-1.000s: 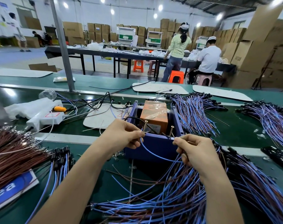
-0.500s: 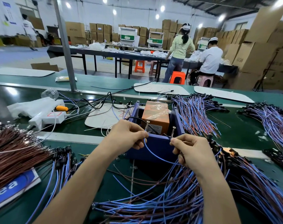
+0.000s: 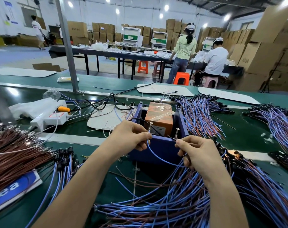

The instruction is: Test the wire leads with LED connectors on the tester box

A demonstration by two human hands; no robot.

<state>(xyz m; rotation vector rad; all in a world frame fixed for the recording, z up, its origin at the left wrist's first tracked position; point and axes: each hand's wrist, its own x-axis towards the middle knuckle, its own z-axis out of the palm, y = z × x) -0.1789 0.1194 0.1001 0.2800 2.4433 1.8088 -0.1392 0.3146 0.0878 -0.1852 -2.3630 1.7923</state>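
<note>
The fingers (image 3: 144, 136) of your left hand (image 3: 130, 137) are curled in a narrow pinch on one end of a thin, smooth blue wire lead (image 3: 158, 157), held just beside the left screw (image 3: 150, 127). The lead sags in a loop at the centre of the frame to your right hand (image 3: 199, 155), whose curled fingers grip it, thumb and forefinger pinched at the foot of the right screw (image 3: 177, 133); you cannot tell whether the wire touches metal. Both threaded steel screws stand slightly tilted on the near wall of the tester box (image 3: 156, 150), an open-topped blue box at centre. It holds one orange block (image 3: 159, 116) wrapped in glossy tape. Four heaps of leads lie on the matte green belt (image 3: 107, 186): brown ones (image 3: 11, 153) at left, blue-and-brown ones (image 3: 172, 204) at bottom, and two more at centre right (image 3: 199, 116) and far right (image 3: 279, 119). One white power strip (image 3: 48, 120) lies at centre left.
</note>
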